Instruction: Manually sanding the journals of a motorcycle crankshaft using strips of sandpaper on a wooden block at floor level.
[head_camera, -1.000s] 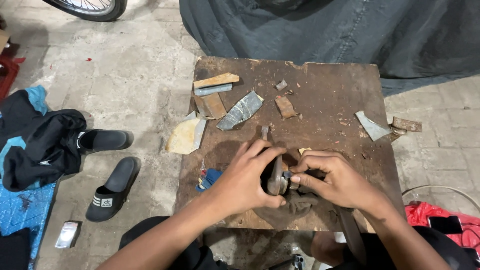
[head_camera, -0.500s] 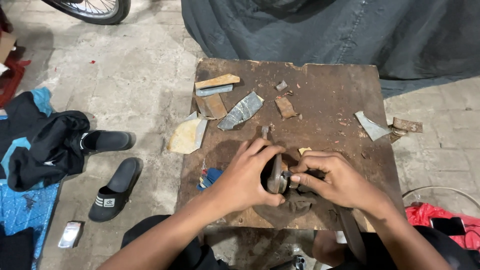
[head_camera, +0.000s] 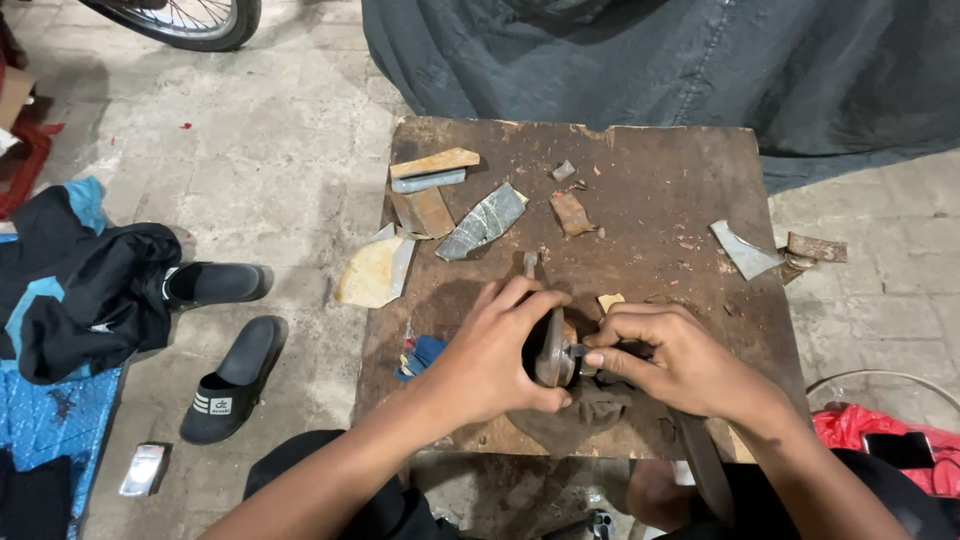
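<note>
Rusty metal disc (head_camera: 552, 350), rounded and worn, sits clenched in left hand (head_camera: 495, 355); right hand (head_camera: 680, 365) pinches a half-hidden part on the scarred wooden bench (head_camera: 650, 190).

The left hand (head_camera: 495, 360) and right hand (head_camera: 680, 362) cover most of the rusty metal piece (head_camera: 553, 348) held between them; its full shape cannot be told. The dark rag (head_camera: 580, 415) beneath is largely hidden by both hands. The worktop (head_camera: 650, 190) has its near edge masked by the forearms. At far left, the bicycle wheel (head_camera: 185, 20) is cut by the top edge. The dark tarpaulin (head_camera: 650, 60) runs out of frame. The red item (head_camera: 880, 435) at near right is cropped.
</note>
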